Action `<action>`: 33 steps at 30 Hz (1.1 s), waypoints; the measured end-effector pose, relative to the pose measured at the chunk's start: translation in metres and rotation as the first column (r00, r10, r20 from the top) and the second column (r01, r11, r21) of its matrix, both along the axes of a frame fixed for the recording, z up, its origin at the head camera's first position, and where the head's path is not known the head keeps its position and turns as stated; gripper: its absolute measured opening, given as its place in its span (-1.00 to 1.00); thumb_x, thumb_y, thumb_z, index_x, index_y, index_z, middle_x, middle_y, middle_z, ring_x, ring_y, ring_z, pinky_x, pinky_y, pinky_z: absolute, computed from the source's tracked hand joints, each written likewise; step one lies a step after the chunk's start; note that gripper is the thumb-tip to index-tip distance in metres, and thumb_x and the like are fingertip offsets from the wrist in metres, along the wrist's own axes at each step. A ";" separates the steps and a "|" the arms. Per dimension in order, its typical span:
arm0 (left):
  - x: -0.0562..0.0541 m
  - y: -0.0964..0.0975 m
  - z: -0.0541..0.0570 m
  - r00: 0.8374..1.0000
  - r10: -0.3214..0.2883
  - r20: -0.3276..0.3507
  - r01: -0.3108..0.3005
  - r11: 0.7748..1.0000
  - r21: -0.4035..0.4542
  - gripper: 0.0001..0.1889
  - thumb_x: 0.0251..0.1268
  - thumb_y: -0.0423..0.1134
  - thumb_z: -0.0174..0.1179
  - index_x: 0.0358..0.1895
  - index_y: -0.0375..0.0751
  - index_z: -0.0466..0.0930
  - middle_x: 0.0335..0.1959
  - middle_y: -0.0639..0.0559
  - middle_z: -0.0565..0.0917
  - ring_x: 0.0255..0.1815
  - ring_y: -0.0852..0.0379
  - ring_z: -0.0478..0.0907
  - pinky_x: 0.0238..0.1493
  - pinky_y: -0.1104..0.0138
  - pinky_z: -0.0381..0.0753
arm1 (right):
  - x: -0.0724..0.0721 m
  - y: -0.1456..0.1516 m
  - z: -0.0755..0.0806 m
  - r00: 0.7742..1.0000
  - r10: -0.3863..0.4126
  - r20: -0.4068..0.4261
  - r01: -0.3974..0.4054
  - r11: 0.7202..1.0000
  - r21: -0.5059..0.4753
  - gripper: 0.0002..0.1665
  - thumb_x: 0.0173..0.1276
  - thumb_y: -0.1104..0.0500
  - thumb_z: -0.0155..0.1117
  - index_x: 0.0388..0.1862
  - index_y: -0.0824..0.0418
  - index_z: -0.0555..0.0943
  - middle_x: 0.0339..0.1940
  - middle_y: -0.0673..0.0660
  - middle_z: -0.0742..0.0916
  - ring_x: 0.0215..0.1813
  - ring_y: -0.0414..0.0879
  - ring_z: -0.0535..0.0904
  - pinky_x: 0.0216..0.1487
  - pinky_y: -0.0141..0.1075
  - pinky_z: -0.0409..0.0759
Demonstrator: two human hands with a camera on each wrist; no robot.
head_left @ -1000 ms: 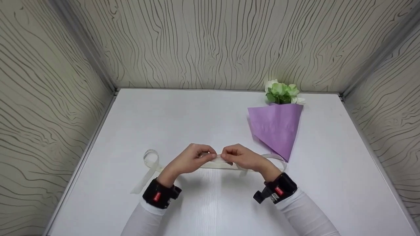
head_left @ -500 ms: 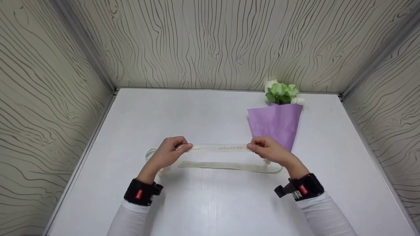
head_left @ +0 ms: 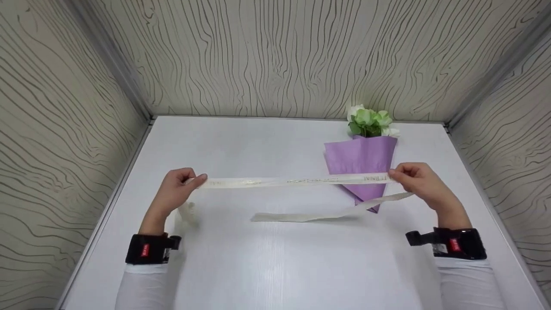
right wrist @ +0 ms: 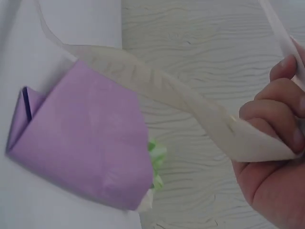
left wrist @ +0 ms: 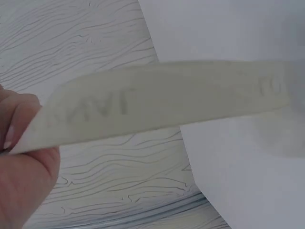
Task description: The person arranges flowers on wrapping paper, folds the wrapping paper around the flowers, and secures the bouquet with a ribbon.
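Note:
A cream ribbon (head_left: pixel 275 182) with gold lettering is stretched between both hands above the table. My left hand (head_left: pixel 174 189) pinches it between thumb and fingers on the left; in the left wrist view the ribbon (left wrist: pixel 157 100) runs off to the right, its letters seen from behind. On the right, my right hand (head_left: pixel 424 187) pinches it too, and a loose tail hangs from there down toward the middle of the table. Another short tail dangles below the left hand. Behind the ribbon's right part lies a bouquet in purple wrapping paper (head_left: pixel 361 155), also seen in the right wrist view (right wrist: pixel 95 138).
White and green flowers (head_left: pixel 370 120) stick out of the bouquet's top, near the table's back edge. The white table (head_left: pixel 275 267) is bordered at the back and sides by panels with a wood-grain pattern (head_left: pixel 275 56).
Both hands have moved far apart from near each other at the middle, and slightly away from the person. The ribbon between them is drawn out straight; its tails have shifted along.

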State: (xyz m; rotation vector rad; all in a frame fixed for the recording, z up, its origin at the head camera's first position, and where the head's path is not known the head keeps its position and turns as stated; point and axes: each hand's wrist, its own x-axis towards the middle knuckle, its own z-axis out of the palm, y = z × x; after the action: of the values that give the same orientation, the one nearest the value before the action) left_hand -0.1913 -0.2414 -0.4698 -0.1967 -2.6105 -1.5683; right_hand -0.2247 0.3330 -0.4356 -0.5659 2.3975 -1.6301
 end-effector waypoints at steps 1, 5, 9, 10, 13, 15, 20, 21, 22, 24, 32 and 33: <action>0.000 -0.004 0.001 1.000 0.016 -0.003 -0.016 1.000 -0.002 -0.57 0.08 0.07 0.17 -0.66 -0.20 0.34 -0.72 0.06 0.23 -0.63 0.12 0.22 -0.58 0.32 0.23 | 0.000 0.007 0.002 1.000 -0.005 -0.007 0.005 1.000 -0.028 -0.77 0.33 0.29 0.00 -0.53 0.33 0.44 -0.76 -0.04 0.31 -0.72 -0.17 0.15 -0.78 -0.27 0.09; 0.000 -0.021 0.005 0.997 0.078 -0.023 -0.078 0.997 -0.010 -0.56 0.08 0.07 0.17 -0.65 -0.23 0.34 -0.71 0.05 0.24 -0.59 0.11 0.23 -0.53 0.31 0.24 | 0.004 0.032 0.014 0.998 -0.063 -0.017 0.059 0.984 -0.166 -0.79 0.31 0.38 -0.01 -0.54 0.38 0.45 -0.78 -0.02 0.30 -0.72 -0.10 0.09 -0.75 -0.23 -0.02; 0.000 -0.035 0.013 0.989 0.139 -0.051 -0.141 0.990 -0.031 -0.54 0.07 0.07 0.18 -0.66 -0.25 0.32 -0.71 0.07 0.25 -0.60 0.12 0.22 -0.55 0.32 0.23 | 0.009 0.051 0.026 0.987 -0.155 -0.040 0.136 0.943 -0.303 -0.82 0.27 0.45 0.00 -0.53 0.43 0.46 -0.77 0.01 0.32 -0.69 -0.07 0.09 -0.67 -0.23 -0.05; -0.001 -0.038 0.015 0.986 0.156 -0.057 -0.158 0.987 -0.032 -0.53 0.07 0.07 0.18 -0.66 -0.26 0.31 -0.72 0.07 0.25 -0.60 0.12 0.22 -0.56 0.32 0.23 | 0.010 0.055 0.029 0.980 -0.195 -0.047 0.169 0.931 -0.324 -0.83 0.26 0.46 0.01 -0.52 0.44 0.47 -0.76 0.02 0.33 -0.69 -0.08 0.10 -0.66 -0.23 -0.05; -0.001 -0.045 0.021 0.977 0.197 -0.076 -0.200 0.979 -0.033 -0.52 0.06 0.07 0.18 -0.66 -0.28 0.31 -0.71 0.08 0.26 -0.61 0.14 0.21 -0.59 0.33 0.22 | 0.012 0.067 0.035 0.929 -0.368 -0.035 0.328 0.865 -0.379 -0.87 0.22 0.40 0.11 -0.50 0.45 0.50 -0.76 0.02 0.36 -0.69 -0.11 0.12 -0.64 -0.25 -0.05; -0.001 -0.049 0.024 0.971 0.219 -0.097 -0.223 0.974 -0.032 -0.52 0.07 0.06 0.18 -0.65 -0.29 0.31 -0.70 0.08 0.26 -0.61 0.14 0.20 -0.59 0.32 0.22 | 0.013 0.075 0.038 0.863 -0.505 -0.022 0.458 0.799 -0.390 -0.84 0.19 0.32 0.19 -0.48 0.44 0.52 -0.73 0.02 0.40 -0.68 -0.14 0.15 -0.66 -0.30 0.00; -0.006 -0.054 0.034 0.958 0.237 -0.162 -0.249 0.967 -0.052 -0.55 0.10 0.05 0.17 -0.66 -0.27 0.34 -0.71 0.06 0.29 -0.64 0.15 0.20 -0.62 0.33 0.20 | 0.009 0.090 0.042 0.675 -0.734 -0.076 0.697 0.668 -0.261 -0.73 0.15 0.15 0.26 -0.46 0.39 0.54 -0.67 0.01 0.44 -0.61 -0.17 0.19 -0.66 -0.47 0.17; -0.008 -0.055 0.036 0.955 0.236 -0.180 -0.250 0.966 -0.063 -0.55 0.10 0.05 0.16 -0.67 -0.26 0.35 -0.72 0.06 0.30 -0.64 0.16 0.20 -0.63 0.34 0.20 | 0.008 0.091 0.043 0.649 -0.756 -0.083 0.725 0.648 -0.233 -0.73 0.15 0.14 0.26 -0.46 0.38 0.55 -0.66 0.01 0.44 -0.59 -0.17 0.20 -0.65 -0.49 0.18; -0.010 -0.054 0.040 0.952 0.234 -0.199 -0.253 0.965 -0.075 -0.56 0.10 0.05 0.16 -0.67 -0.25 0.36 -0.72 0.05 0.32 -0.65 0.15 0.21 -0.64 0.35 0.21 | 0.006 0.092 0.044 0.627 -0.773 -0.093 0.749 0.632 -0.199 -0.72 0.15 0.11 0.25 -0.47 0.35 0.55 -0.64 0.00 0.45 -0.57 -0.18 0.21 -0.65 -0.49 0.19; -0.016 -0.052 0.048 0.937 0.246 -0.248 -0.277 0.956 -0.096 -0.57 0.09 0.05 0.17 -0.68 -0.23 0.38 -0.71 0.04 0.36 -0.65 0.16 0.23 -0.64 0.37 0.21 | 0.002 0.093 0.049 0.596 -0.796 -0.106 0.781 0.605 -0.156 -0.71 0.16 0.07 0.24 -0.48 0.32 0.55 -0.60 -0.01 0.46 -0.52 -0.19 0.23 -0.63 -0.51 0.20; -0.033 -0.042 0.093 0.802 0.319 -0.504 -0.388 0.921 -0.033 -0.59 0.11 -0.04 0.19 -0.62 -0.32 0.34 -0.67 0.00 0.31 -0.62 0.17 0.18 -0.59 0.39 0.10 | -0.014 0.091 0.081 0.483 -0.847 -0.223 0.814 0.528 -0.240 -0.72 0.19 0.07 0.20 -0.52 0.28 0.51 -0.43 -0.02 0.50 -0.34 -0.25 0.30 -0.40 -0.53 0.25; -0.034 -0.042 0.096 0.794 0.320 -0.516 -0.385 0.923 -0.021 -0.59 0.12 -0.05 0.19 -0.61 -0.33 0.33 -0.67 0.00 0.30 -0.61 0.17 0.18 -0.57 0.39 0.09 | -0.015 0.091 0.084 0.469 -0.853 -0.231 0.817 0.518 -0.254 -0.73 0.19 0.07 0.20 -0.51 0.26 0.52 -0.41 -0.03 0.51 -0.32 -0.26 0.31 -0.35 -0.52 0.25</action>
State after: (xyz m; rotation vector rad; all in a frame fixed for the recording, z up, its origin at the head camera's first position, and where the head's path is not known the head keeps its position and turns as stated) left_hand -0.2255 -0.2830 -0.3741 -0.0987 -2.1686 -1.0496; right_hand -0.2397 0.4242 -0.3516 0.5473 3.1177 -2.1366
